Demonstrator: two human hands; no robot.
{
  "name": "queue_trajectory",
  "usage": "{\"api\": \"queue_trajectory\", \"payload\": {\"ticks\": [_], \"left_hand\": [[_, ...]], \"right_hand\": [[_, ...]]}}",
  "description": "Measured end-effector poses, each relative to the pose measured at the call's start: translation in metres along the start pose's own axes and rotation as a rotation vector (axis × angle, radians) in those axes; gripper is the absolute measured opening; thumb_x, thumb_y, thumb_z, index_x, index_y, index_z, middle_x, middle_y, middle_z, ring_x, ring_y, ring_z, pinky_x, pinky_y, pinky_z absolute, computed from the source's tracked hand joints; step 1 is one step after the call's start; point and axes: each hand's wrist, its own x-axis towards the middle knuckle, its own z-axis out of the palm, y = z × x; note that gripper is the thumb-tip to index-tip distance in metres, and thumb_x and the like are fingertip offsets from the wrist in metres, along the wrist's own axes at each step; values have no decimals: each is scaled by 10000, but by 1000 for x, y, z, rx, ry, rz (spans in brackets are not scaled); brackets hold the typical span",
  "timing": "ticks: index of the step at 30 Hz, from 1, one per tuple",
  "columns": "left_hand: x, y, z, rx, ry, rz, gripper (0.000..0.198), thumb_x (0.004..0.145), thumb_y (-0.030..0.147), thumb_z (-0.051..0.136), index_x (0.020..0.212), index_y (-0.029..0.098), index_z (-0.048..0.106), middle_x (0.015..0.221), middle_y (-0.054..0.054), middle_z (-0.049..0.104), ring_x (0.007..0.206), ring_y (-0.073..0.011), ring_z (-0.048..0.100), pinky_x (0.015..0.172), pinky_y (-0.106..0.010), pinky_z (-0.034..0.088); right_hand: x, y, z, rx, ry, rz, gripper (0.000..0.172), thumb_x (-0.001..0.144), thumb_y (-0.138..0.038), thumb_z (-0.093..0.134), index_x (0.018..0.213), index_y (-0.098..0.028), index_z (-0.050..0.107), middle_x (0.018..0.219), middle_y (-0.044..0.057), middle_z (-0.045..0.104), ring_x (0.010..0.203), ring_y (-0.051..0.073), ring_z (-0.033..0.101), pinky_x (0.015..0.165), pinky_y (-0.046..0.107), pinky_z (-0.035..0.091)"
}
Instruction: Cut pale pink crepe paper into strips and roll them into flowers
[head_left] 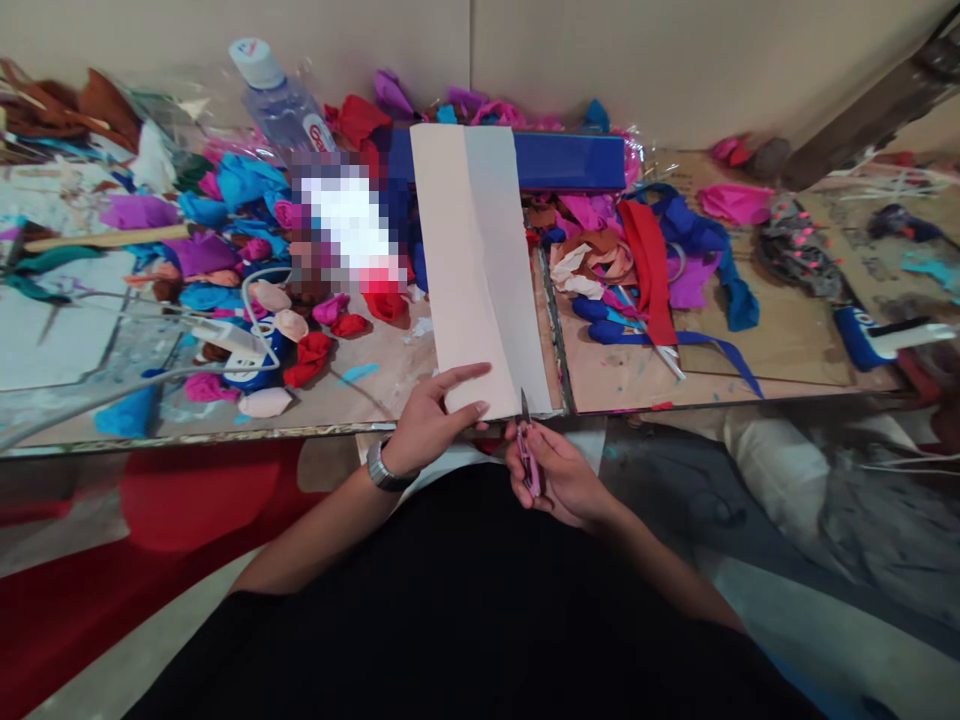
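Observation:
A long folded sheet, pale pink on its left half and grey on its right, lies on the worktable and reaches from the back wall to the front edge. My left hand, with a metal watch on its wrist, rests on the sheet's near end, fingers stretched flat across it. My right hand is closed round small purple-handled scissors. Their blades point up at the near edge of the grey half.
Crumpled scraps in blue, pink, red and purple cover the table on both sides. A plastic water bottle lies at the back left, a blue box behind the sheet, a white charger with cable at the left.

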Motion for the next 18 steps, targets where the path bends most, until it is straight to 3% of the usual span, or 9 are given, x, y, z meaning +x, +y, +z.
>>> {"api": "queue_trajectory", "payload": {"ticks": [18], "left_hand": [[1,-2,-1,74,-6,55,583,846,376,842,1384,216,685,1346,-131,699,625,-83,685,620,-274,674]], "right_hand": [[-4,-3,-1,-40,-1,39,399,985,-582,653,1115,-222,539,728,-63,585,460,68,577,334,110,257]]}}
